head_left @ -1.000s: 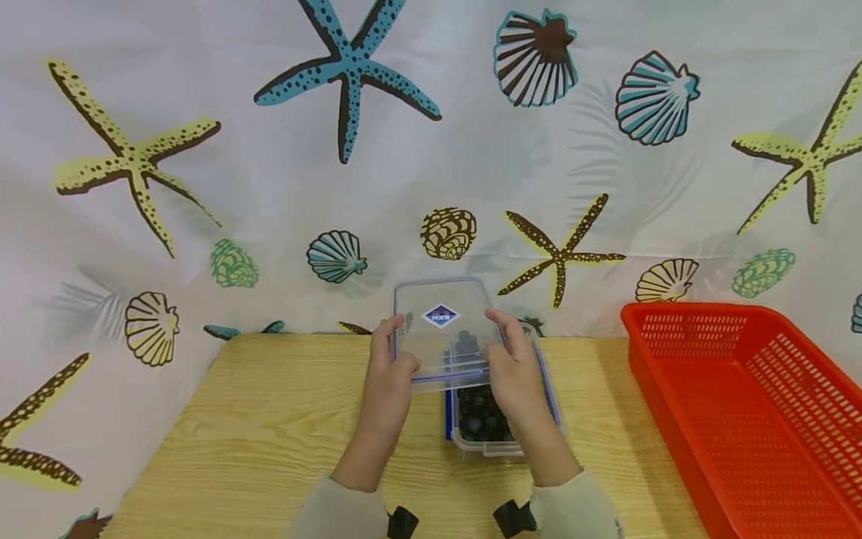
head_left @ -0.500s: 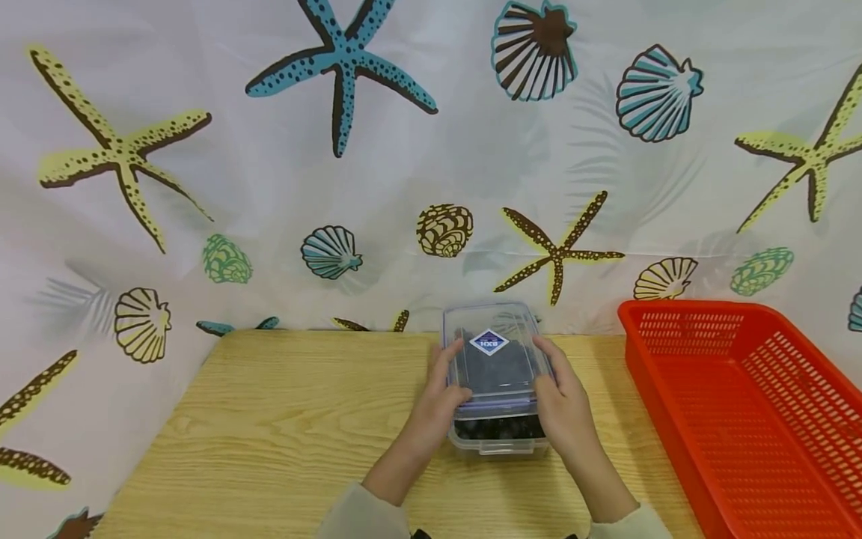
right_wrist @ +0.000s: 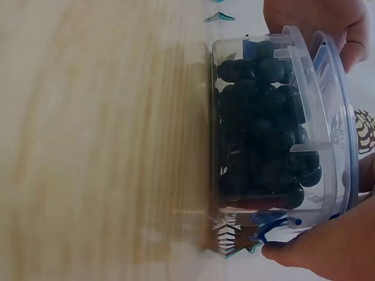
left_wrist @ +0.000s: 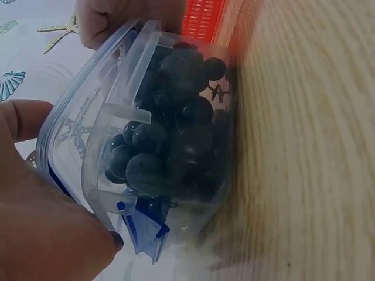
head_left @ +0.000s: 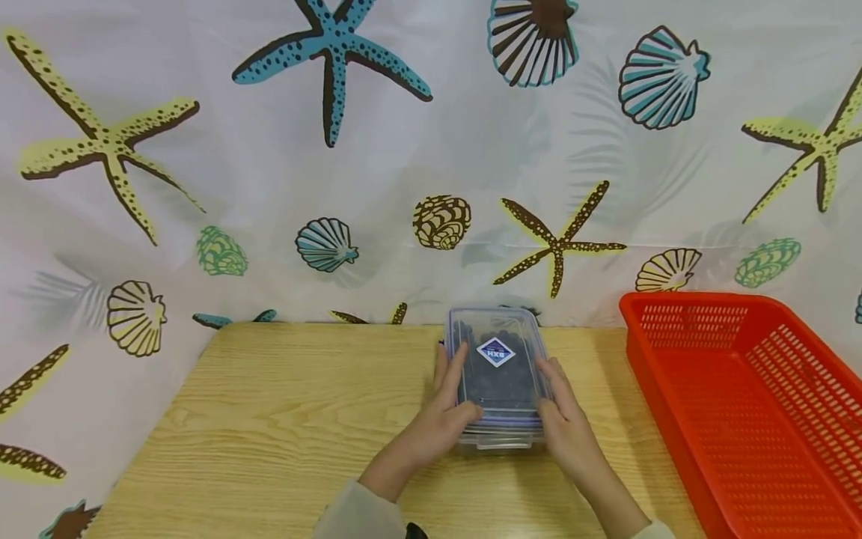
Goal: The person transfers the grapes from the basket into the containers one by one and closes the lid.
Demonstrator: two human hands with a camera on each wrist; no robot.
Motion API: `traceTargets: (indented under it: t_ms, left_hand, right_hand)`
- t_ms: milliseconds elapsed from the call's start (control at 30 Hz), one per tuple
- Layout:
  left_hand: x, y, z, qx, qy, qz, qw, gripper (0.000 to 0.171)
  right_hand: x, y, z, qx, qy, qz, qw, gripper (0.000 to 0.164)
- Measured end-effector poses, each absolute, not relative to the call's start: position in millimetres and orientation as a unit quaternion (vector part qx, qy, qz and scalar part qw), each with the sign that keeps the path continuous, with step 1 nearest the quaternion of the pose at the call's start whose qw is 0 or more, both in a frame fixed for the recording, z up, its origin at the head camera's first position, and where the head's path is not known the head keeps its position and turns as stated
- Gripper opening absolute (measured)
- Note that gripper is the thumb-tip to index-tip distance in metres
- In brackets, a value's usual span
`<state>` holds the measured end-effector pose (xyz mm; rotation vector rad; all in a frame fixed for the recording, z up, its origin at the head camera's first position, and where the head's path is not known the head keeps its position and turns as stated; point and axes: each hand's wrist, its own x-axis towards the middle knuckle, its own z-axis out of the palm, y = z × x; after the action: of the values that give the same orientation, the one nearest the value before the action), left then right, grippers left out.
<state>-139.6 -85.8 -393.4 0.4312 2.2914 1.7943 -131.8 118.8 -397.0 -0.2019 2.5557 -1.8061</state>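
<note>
A clear plastic lid [head_left: 505, 389] with a blue diamond label lies over a clear food container [head_left: 503, 443] on the table. Dark round grapes [left_wrist: 176, 129] fill much of the container, some with stems showing. My left hand [head_left: 434, 427] holds the lid's left side, its thumb at the near left corner. From the other side, my right hand [head_left: 571, 436] grips the right edge, thumb near the front corner. In the left wrist view a blue side latch [left_wrist: 143, 228] hangs down. A narrow gap shows between lid and container rim in the right wrist view.
A red plastic basket [head_left: 723, 404] with slotted walls stands to the right. The wooden table [head_left: 289, 419] ends at a white cloth [head_left: 377, 172] printed with starfish and shells.
Both hands have brought the lid rightward and down from the air onto the container. Its near edge has dropped, covering the grapes that showed in front. The head view has shifted slightly.
</note>
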Motion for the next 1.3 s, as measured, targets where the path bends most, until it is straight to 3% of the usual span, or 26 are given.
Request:
traceTargets:
  t_ms: [300, 467, 700, 967, 1067, 1300]
  left_hand:
    - [-138, -85, -398, 0.130, 0.805, 0.567, 0.116, 0.094]
    - [-133, -77, -395, 0.116, 0.845, 0.514, 0.085, 0.088]
    - [-122, -71, -394, 0.107, 0.900, 0.417, 0.067, 0.079]
    - [-124, -74, -398, 0.150, 0.949, 0.278, -0.010, 0.068]
    - [-126, -76, -399, 0.152, 0.958, 0.242, -0.025, 0.064]
    - [-126, -83, -396, 0.164, 0.959, 0.228, -0.025, 0.059]
  right_hand:
    - [-136, 121, -396, -0.096, 0.847, -0.522, -0.002, 0.059]
    - [-145, 124, -389, -0.083, 0.872, -0.481, -0.032, 0.055]
    - [-148, 128, -392, -0.073, 0.889, -0.451, -0.032, 0.045]
    - [-166, 134, -390, -0.096, 0.911, -0.397, -0.055, 0.027]
    - [-176, 138, -387, -0.087, 0.897, -0.434, -0.005, 0.035]
    - [-194, 154, -397, -0.030, 0.802, -0.580, 0.139, 0.075]
